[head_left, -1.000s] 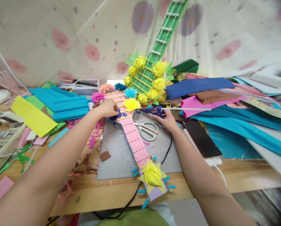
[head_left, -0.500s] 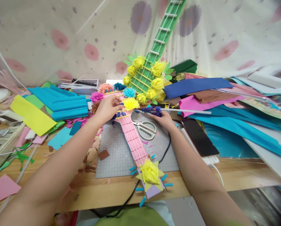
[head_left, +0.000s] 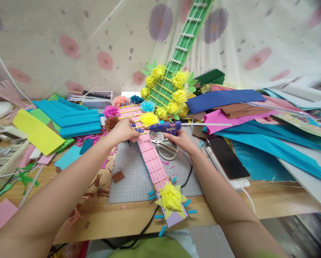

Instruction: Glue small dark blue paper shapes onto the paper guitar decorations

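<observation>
A pink paper guitar (head_left: 152,157), strung with white strings, lies across the grey cutting mat. Over the left side of its body, my left hand (head_left: 124,130) is closed with fingertips together on a dark blue paper piece (head_left: 139,130), mostly hidden by the fingers. My right hand (head_left: 184,141) grips a blue glue gun (head_left: 164,127) with a long white glue stick out of its back. Its nozzle points left, just below a yellow paper flower (head_left: 149,119). Beside my left hand are a brown paper flower (head_left: 111,123) and a magenta one (head_left: 111,110).
White-handled scissors (head_left: 167,149) lie on the cutting mat (head_left: 128,179) under the glue gun. A green guitar (head_left: 182,53) with yellow flowers leans at the back. A phone (head_left: 227,157) rests at right, near piled coloured paper (head_left: 270,138). Blue folded paper (head_left: 80,120) lies left.
The glue gun in my right hand has moved left, toward the guitar body and my left hand. My left hand has shifted slightly down, away from the yellow flower.
</observation>
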Demonstrator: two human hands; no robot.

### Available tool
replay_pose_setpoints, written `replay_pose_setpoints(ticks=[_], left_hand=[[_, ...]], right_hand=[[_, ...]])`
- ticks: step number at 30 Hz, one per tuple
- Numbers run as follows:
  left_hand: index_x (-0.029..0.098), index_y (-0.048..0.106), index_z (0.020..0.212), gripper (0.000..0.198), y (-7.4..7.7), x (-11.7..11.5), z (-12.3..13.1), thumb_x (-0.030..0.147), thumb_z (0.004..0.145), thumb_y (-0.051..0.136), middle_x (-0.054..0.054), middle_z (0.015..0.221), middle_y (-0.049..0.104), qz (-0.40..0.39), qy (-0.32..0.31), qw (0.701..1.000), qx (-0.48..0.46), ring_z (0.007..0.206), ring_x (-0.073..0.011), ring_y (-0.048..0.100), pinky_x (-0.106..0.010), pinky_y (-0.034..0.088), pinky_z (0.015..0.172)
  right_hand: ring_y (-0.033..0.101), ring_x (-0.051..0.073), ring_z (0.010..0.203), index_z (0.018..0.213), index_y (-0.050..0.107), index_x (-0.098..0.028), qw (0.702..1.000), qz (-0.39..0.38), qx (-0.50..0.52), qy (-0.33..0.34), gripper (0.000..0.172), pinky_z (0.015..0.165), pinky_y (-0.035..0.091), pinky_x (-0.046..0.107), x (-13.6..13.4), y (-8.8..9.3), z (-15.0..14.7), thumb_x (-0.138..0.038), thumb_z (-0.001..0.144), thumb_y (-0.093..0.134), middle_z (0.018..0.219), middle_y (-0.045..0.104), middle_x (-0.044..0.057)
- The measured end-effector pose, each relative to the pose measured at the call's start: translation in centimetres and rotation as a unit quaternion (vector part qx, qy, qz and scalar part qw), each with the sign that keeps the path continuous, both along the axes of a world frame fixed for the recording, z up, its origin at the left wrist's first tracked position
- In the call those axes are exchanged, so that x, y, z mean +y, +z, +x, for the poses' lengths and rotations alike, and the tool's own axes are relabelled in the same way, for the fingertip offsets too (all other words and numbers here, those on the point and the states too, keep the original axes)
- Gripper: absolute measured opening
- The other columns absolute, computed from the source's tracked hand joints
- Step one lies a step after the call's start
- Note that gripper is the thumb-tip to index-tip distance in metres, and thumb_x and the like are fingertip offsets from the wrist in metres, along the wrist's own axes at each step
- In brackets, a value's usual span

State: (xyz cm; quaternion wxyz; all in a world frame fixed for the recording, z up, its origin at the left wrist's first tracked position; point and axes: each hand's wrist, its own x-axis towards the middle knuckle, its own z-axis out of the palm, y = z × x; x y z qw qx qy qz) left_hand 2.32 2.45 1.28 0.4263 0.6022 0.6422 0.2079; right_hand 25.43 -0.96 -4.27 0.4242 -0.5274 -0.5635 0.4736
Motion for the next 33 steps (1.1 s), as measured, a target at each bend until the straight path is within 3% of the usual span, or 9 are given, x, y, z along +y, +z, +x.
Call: replay_pose_setpoints(ticks=[8, 16, 33], left_hand=[[0.017, 0.045, 0.107, 0.056, -0.3, 0.2, -0.5, 0.010, 0.059, 0.074, -0.002, 0.063, 0.069, -0.006, -0.016, 1.000, -0.013, 0.064, -0.0252, 0.072, -0.028, 0.055, 0.053], [0.019, 0.047, 0.102, 0.053, -0.7, 0.6, -0.5, 0.010, 0.056, 0.074, -0.003, 0.060, 0.068, 0.002, -0.016, 0.999, -0.040, 0.064, -0.0281, 0.072, -0.034, 0.057, 0.054], [0.018, 0.047, 0.100, 0.052, -0.6, 0.6, -0.4, 0.011, 0.056, 0.074, -0.005, 0.063, 0.069, -0.001, -0.020, 1.000, -0.013, 0.063, -0.0284, 0.072, -0.033, 0.057, 0.053]], right_hand=[[0.049, 0.014, 0.060, 0.061, 0.054, -0.020, 0.997, 0.019, -0.072, 0.010, 0.043, 0.058, 0.041, 0.029, 0.3, -0.9, -0.5, -0.061, 0.061, 0.070, 0.053, 0.047, -0.002], [0.055, 0.018, 0.067, 0.070, 0.063, -0.021, 0.994, 0.054, -0.090, 0.014, 0.038, 0.064, 0.045, 0.031, 0.6, -1.8, -0.3, -0.059, 0.066, 0.068, 0.063, 0.059, 0.001], [0.063, 0.022, 0.076, 0.085, 0.071, -0.020, 0.996, 0.049, -0.068, 0.002, 0.044, 0.071, 0.051, 0.034, 0.4, -1.3, -0.3, -0.057, 0.063, 0.072, 0.077, 0.070, 0.004]])
